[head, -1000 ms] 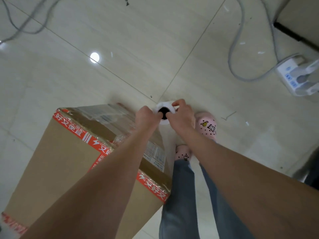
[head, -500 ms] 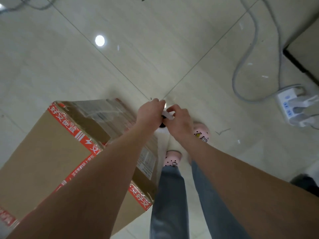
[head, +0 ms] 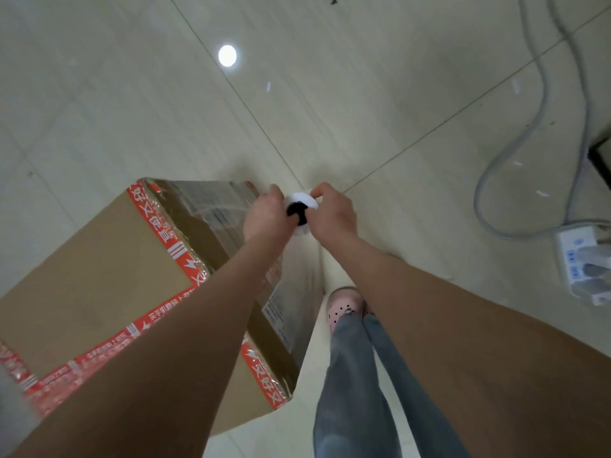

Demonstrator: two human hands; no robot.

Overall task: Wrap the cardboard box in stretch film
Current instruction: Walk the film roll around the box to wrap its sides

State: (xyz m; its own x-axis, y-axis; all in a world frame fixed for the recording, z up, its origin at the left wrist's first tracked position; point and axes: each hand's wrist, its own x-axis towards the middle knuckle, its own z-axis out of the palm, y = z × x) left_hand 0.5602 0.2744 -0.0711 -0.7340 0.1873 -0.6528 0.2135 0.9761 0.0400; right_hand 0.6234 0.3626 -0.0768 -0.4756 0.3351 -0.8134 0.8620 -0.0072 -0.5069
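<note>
Head view: cardboard box (head: 99, 276) standing on floor (head: 396, 110). Left hand (head: 264, 216) & right hand (head: 334, 216) gripping stretch-film roll (head: 302, 206) upright beside box's far corner, fingers curling round its top. Step: prob. mid-wrap. Next: walking roll round next side, keeping tension

Left hand (head: 264, 217) and right hand (head: 334, 217) meet on the stretch film roll (head: 302, 200). From there, the tile floor (head: 330, 110) lies wide open from ten round to one o'clock. The cardboard box (head: 99, 276) walls off seven to nine, hard against the left hand. Grey cables (head: 545, 94) loop at two, and the power strip (head: 575, 259) sits at three. Legs (head: 347, 375) and a pink shoe (head: 344, 307) block six, just beside the box.
</note>
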